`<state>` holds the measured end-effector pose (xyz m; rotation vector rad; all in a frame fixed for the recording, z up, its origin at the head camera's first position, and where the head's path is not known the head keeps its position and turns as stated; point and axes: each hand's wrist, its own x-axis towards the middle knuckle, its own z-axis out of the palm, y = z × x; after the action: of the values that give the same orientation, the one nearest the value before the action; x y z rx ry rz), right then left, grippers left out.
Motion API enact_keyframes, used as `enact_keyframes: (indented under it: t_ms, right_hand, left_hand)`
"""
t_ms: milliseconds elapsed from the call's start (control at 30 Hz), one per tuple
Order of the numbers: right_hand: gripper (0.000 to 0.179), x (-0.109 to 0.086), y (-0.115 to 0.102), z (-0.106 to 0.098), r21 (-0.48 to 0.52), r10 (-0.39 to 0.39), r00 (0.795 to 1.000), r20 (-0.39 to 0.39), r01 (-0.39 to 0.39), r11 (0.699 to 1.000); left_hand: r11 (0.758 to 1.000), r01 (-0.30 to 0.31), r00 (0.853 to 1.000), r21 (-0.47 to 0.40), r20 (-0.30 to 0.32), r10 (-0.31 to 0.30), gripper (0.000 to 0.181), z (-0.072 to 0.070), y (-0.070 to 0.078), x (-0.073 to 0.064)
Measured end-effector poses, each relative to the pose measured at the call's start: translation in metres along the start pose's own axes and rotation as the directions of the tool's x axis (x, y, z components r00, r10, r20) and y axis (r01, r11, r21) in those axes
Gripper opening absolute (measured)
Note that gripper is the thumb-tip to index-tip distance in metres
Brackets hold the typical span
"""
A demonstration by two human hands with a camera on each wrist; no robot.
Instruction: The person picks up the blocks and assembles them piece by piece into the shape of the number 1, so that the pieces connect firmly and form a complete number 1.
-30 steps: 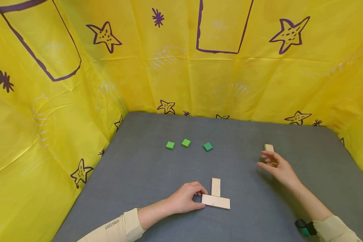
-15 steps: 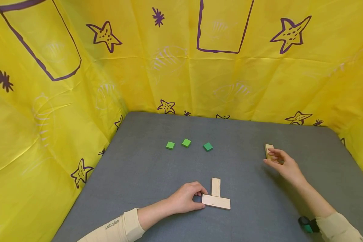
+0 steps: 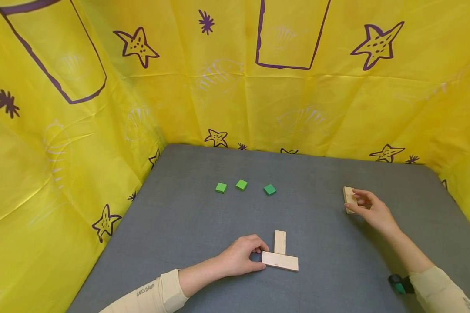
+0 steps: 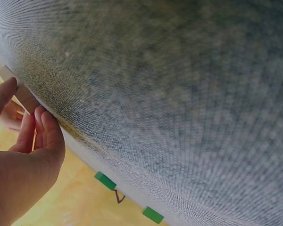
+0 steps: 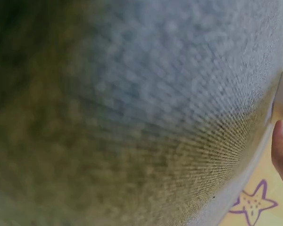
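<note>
My left hand (image 3: 240, 256) pinches the left end of a pale wooden block (image 3: 283, 261) lying crosswise on the table, thumb on the near side and fingers behind. A second wooden block (image 3: 280, 242) stretches away from its far side, forming an upside-down T. In the left wrist view, the thumb and fingers (image 4: 52, 132) of that hand hold the block's end (image 4: 26, 99). Farther right, my right hand (image 3: 376, 213) grips another wooden block (image 3: 349, 194) on the table, thumb across it and fingers at its right side. The right wrist view catches only part of that block (image 5: 282, 96).
Two light green square tiles (image 3: 221, 188) and one darker green tile (image 3: 270, 190) lie toward the back of the grey table (image 3: 203, 217). Yellow patterned cloth (image 3: 172, 100) surrounds the table's back and sides. A dark and green object (image 3: 397, 284) sits by the right sleeve.
My right hand has shifted slightly right and closed its thumb and fingers in on the wooden block at the right. My left hand and the T of blocks have stayed still.
</note>
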<state>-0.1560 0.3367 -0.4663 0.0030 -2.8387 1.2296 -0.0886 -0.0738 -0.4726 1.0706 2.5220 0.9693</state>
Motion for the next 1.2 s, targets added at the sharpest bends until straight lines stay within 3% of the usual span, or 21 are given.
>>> enact_keyframes:
  t_ms: [533, 900, 1200]
  right_hand:
    - [0.077, 0.018, 0.009, -0.012, -0.064, 0.019, 0.99, 0.138, -0.01, 0.998]
    - [0.083, 0.023, 0.017, -0.016, -0.095, -0.084, 0.976, 0.2, 0.104, 0.99]
    - [0.089, 0.026, 0.024, -0.015, -0.148, -0.122, 0.966, 0.23, 0.159, 0.976]
  left_hand:
    - [1.0, -0.013, 1.0, -0.009, -0.008, 0.013, 0.027, 0.0, 0.0, 0.0]
    - [1.0, 0.006, 1.0, -0.004, 0.002, -0.006, 0.027, 0.0, 0.0, 0.0]
    - [1.0, -0.002, 1.0, -0.003, -0.006, 0.002, 0.027, 0.0, 0.0, 0.0]
